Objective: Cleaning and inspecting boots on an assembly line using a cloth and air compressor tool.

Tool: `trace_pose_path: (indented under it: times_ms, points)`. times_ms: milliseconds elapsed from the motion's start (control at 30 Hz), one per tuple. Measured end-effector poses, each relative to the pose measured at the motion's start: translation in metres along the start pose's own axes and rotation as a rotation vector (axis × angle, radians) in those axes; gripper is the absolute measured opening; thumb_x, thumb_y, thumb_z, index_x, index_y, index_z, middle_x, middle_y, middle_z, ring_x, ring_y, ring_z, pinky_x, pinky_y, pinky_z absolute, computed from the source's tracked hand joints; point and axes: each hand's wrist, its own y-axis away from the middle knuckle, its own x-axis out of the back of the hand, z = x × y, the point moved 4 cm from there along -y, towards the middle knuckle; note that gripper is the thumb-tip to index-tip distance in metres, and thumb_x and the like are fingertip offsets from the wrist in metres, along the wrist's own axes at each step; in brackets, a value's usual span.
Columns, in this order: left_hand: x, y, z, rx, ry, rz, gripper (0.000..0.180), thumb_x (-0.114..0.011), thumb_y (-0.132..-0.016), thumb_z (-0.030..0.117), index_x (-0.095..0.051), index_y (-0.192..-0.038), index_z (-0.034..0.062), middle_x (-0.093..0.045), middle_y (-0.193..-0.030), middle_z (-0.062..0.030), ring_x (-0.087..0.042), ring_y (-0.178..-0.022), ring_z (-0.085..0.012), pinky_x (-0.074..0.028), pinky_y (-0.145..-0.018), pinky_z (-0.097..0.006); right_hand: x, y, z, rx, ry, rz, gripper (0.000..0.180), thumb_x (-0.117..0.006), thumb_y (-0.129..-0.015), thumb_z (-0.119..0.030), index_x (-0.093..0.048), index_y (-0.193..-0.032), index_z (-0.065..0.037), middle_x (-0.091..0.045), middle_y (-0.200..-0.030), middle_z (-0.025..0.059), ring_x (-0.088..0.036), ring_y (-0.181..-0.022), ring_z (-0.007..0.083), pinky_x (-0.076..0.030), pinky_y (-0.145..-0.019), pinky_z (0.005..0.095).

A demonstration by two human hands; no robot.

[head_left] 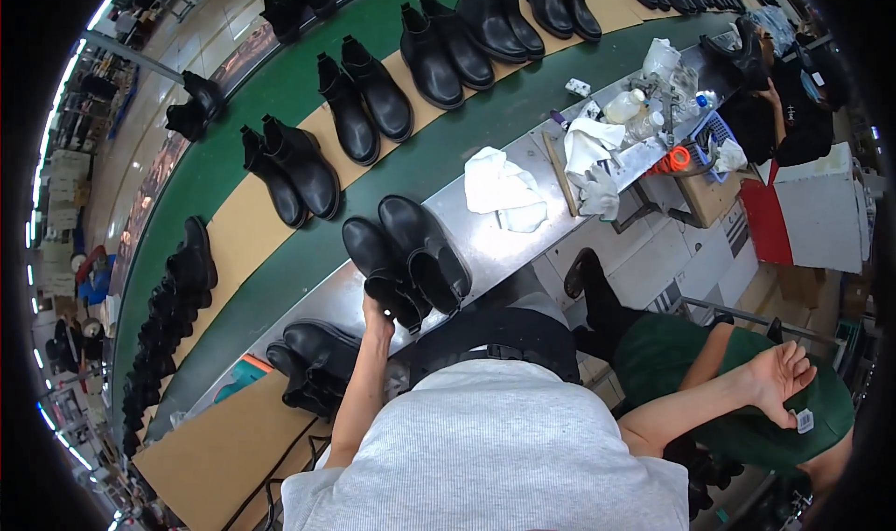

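Observation:
My left hand [377,318] grips the shaft of a black ankle boot [367,244] at the front metal edge of the bench; part of the fingers is hidden behind it. Close against its right side is a second black ankle boot [411,228]. Both toes point away from me. Out to the right, my right hand [781,379] is raised with the palm showing and the fingers loosely curled apart, holding nothing that I can see. By its thumb is a small white label [805,421]; whether it touches the hand, I cannot tell.
Pairs of black boots [359,102] line a green conveyor [373,190] on brown card. White cloths [504,190], bottles [623,106] and a blue basket [714,139] lie rightward. More boots [317,354] and cardboard [219,452] are at left. A green-clad person [728,372] sits close right.

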Motion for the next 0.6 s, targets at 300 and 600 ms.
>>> trace_pose_path:
  times_ms: [300, 600]
  points:
    - [-0.039, 0.045, 0.032, 0.007, -0.142, 0.097, 0.045, -0.044, -0.084, 0.054, -0.060, -0.107, 0.0191, -0.062, -0.103, -0.0010, -0.052, -0.095, -0.0194, -0.036, -0.087, -0.043, -0.010, 0.000, 0.023, -0.276, -0.300, -0.143, 0.085, -0.046, -0.067, -0.073, -0.056, -0.093, 0.007, -0.034, -0.060, 0.0017, -0.031, -0.054, 0.0139, -0.023, -0.046, 0.0252]
    - [-0.031, 0.042, 0.032, 0.085, -0.130, 0.084, 0.049, -0.037, -0.086, 0.054, -0.057, -0.111, 0.0172, -0.063, -0.099, -0.0042, -0.053, -0.092, -0.0197, -0.036, -0.087, -0.045, -0.020, -0.066, -0.003, 1.192, 1.729, 0.237, 0.037, -0.057, -0.083, -0.029, -0.060, -0.086, 0.008, -0.062, -0.076, 0.0191, -0.061, -0.072, 0.0356, -0.049, -0.064, 0.0414]
